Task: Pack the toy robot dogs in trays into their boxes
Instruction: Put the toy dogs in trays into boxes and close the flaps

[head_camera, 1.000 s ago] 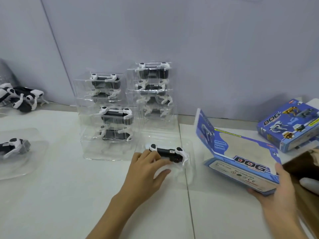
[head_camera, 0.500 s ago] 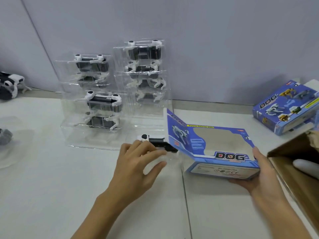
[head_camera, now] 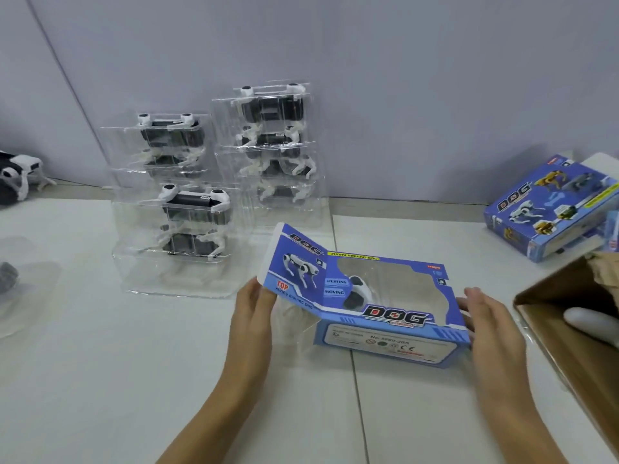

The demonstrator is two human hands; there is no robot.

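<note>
The left hand (head_camera: 253, 316) pushes with straight fingers at the clear tray (head_camera: 294, 324), feeding the toy robot dog (head_camera: 357, 291) into the blue box (head_camera: 385, 308) lying on the bench (head_camera: 100, 380). It's partway in (visible through the window). The right hand (head_camera: 492, 324), fingers flat, braces the far end so the box can't slide.

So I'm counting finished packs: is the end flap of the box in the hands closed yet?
No: the blue box has its left flap standing open beside the left hand.
</note>
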